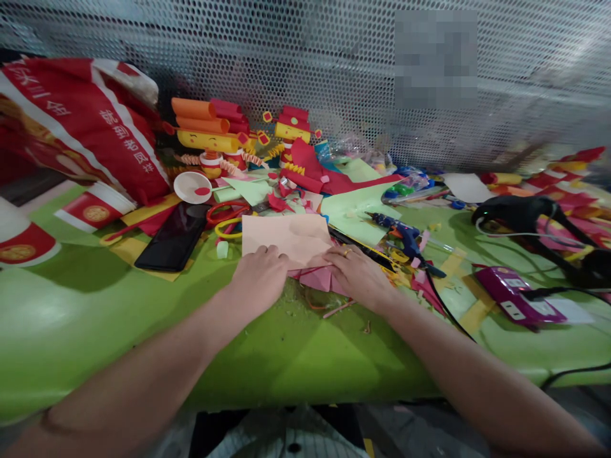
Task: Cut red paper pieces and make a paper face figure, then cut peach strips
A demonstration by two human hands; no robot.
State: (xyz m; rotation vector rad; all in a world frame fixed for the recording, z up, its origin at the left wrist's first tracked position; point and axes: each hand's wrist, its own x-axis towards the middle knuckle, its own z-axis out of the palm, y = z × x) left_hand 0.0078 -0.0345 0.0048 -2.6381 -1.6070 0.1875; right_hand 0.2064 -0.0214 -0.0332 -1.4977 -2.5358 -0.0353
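A pale peach sheet of paper (286, 234) lies across the middle of the table, over other craft scraps. My left hand (261, 277) grips its lower left edge with curled fingers. At the lower right edge, my right hand (360, 278) pinches the same sheet, a ring on one finger. My thumbs and the underside of the sheet are mostly hidden. Just below the sheet, between my hands, pink paper (319, 280) pokes out. A blue glue gun (403, 232) lies to the right of my right hand.
Left are a black phone (172, 238), paper cups (98, 207), a red bag (81, 121) and scissors (229, 219). Paper figures (207, 140) stand behind. Green paper (358, 207) and scraps lie centrally. A purple power strip (518, 296) and black cable (449, 305) sit right.
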